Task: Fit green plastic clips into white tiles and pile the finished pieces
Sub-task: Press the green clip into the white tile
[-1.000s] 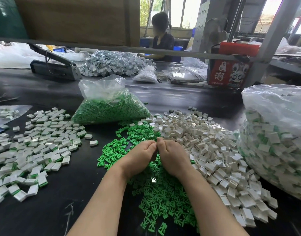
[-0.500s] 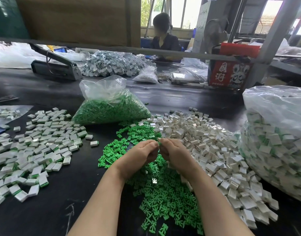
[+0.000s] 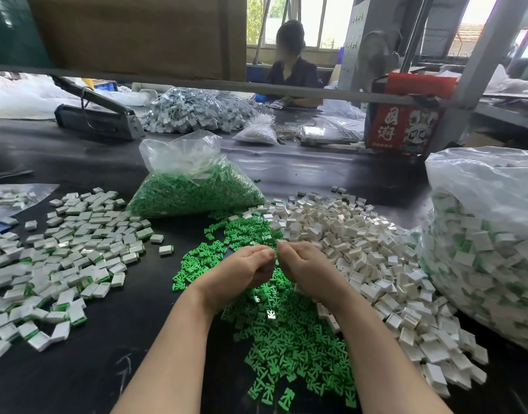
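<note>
My left hand [image 3: 241, 271] and right hand [image 3: 304, 268] curl together over the green clips [image 3: 286, 339]; held piece mostly hidden. I'd square clip to tile, press evenly.

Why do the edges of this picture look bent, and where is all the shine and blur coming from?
Head view: the wide-angle lens bows the grey bar and leans the post at right; daylight from the windows blows out white and glares on the black table and the clear bag of green clips; the left hand and right hand look sharp, while the bagged tiles at right smear softly.
</note>
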`<state>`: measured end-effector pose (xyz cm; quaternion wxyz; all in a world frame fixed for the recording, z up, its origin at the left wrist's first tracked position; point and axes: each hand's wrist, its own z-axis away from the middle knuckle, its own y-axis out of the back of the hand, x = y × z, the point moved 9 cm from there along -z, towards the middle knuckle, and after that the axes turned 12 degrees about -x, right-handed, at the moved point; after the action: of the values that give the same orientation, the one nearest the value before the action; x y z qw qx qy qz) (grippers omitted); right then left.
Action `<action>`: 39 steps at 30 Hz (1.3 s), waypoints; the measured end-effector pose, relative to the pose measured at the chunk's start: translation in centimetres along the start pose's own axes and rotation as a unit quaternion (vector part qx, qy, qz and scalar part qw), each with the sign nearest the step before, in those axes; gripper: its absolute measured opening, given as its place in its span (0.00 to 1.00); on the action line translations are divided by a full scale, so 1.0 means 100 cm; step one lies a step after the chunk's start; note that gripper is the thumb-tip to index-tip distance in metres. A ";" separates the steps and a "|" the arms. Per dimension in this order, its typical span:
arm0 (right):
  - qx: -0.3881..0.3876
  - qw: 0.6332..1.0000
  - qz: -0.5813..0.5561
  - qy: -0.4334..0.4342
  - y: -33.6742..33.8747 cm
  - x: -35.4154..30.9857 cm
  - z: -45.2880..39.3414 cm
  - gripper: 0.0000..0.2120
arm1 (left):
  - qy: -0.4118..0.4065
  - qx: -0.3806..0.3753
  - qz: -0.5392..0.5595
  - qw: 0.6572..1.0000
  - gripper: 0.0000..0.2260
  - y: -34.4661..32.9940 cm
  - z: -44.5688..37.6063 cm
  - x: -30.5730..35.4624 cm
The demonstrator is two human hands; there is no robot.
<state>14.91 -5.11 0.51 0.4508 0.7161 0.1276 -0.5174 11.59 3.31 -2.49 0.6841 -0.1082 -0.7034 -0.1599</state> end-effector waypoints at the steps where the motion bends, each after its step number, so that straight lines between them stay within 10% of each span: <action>1: -0.005 1.000 -0.015 -0.003 -0.001 0.000 0.000 0.19 | -0.002 -0.003 0.003 1.000 0.14 0.000 0.000 0.001; 39: 0.132 0.979 0.150 -0.041 0.004 0.006 0.000 0.25 | 0.026 0.124 -0.020 0.992 0.15 -0.004 -0.011 -0.002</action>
<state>15.43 -5.52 0.23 0.4296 0.7586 -0.0686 -0.4851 12.49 2.54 -2.65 0.7066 -0.0048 -0.7021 -0.0879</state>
